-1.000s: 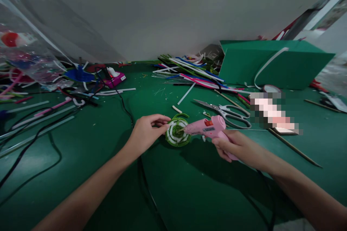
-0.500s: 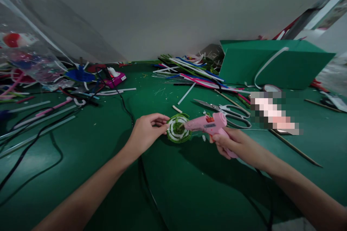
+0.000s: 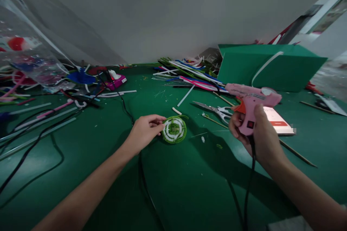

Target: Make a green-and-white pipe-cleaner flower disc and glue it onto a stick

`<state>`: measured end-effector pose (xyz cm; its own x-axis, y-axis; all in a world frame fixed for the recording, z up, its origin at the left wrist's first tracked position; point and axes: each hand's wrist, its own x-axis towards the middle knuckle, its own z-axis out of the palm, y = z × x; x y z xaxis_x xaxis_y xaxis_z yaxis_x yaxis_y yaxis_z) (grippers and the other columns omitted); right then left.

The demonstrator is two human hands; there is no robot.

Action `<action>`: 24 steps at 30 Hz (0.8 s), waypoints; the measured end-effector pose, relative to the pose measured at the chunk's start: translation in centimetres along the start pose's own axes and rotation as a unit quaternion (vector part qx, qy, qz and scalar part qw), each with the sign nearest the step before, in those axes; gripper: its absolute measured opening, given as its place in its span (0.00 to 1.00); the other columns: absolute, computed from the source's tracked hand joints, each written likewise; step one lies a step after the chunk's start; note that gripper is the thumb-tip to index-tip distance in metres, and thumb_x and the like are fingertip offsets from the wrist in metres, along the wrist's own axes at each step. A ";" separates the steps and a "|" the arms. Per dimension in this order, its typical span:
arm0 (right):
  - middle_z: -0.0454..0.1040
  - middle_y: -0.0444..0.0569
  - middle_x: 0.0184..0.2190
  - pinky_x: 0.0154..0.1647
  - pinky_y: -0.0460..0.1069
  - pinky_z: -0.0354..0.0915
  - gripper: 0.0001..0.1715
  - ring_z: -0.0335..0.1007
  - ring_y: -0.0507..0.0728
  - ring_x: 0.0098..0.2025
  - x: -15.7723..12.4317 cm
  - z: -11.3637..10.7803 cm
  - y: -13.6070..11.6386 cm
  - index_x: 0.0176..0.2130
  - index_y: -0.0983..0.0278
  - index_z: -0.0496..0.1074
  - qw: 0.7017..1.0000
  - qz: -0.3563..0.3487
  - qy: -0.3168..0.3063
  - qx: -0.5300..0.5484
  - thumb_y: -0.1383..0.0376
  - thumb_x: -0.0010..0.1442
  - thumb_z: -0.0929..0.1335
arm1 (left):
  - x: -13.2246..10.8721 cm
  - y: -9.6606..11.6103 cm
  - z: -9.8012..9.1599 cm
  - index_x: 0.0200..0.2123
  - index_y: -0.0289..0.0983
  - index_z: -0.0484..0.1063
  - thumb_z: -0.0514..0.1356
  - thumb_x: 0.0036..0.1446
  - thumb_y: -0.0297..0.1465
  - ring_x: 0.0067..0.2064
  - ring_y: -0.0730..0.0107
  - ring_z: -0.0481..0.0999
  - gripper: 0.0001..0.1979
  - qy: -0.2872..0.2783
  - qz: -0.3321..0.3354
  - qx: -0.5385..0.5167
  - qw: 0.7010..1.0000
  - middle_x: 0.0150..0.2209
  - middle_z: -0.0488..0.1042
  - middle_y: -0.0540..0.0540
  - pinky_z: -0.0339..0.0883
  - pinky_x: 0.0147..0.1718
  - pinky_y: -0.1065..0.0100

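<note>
Between the thumb and fingers of my left hand (image 3: 148, 130) is the left edge of a green and white coiled disc (image 3: 175, 130), made of fuzzy pipe cleaner. A loose green end sticks out at its upper right. My right hand (image 3: 255, 137) grips a pink hot glue gun (image 3: 252, 101) by its handle, raised over the table to the right, nozzle pointing left. A black cord (image 3: 248, 187) hangs from the handle. Behind the glue gun lie scissors (image 3: 214, 109), their handles partly hidden. A short white piece (image 3: 176, 111) rests just beyond the disc.
Bundled coloured pipe cleaners (image 3: 189, 72) lie at the back, beside a green box (image 3: 271, 66). A purple power socket (image 3: 116, 80) stands back left, near a clear plastic bag (image 3: 35, 54). A lit phone (image 3: 280, 122) and a wooden stick (image 3: 298, 152) are at right.
My right hand has lifted the glue gun away from the disc, up and to the right. The disc has shifted slightly left, still pinched in my left hand.
</note>
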<state>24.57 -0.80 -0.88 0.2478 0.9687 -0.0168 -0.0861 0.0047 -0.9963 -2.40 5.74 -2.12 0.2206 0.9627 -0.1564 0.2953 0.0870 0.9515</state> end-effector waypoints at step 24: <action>0.72 0.56 0.37 0.31 0.50 0.64 0.20 0.71 0.62 0.37 3.5 16.9 3.0 0.44 0.67 0.65 0.676 -0.308 -0.211 -0.635 0.54 0.59 0.64 | 2.0 4.3 -9.8 0.21 0.35 0.72 0.53 0.46 0.16 0.20 0.81 0.72 0.12 0.248 0.014 -0.393 0.885 0.18 0.73 0.54 0.69 0.20 0.82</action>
<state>8.88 6.77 -2.54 -0.4613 0.8661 0.1925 0.8729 0.4819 -0.0765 -9.76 10.50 4.24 -0.2751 0.9446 -0.1791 -0.4851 0.0245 0.8741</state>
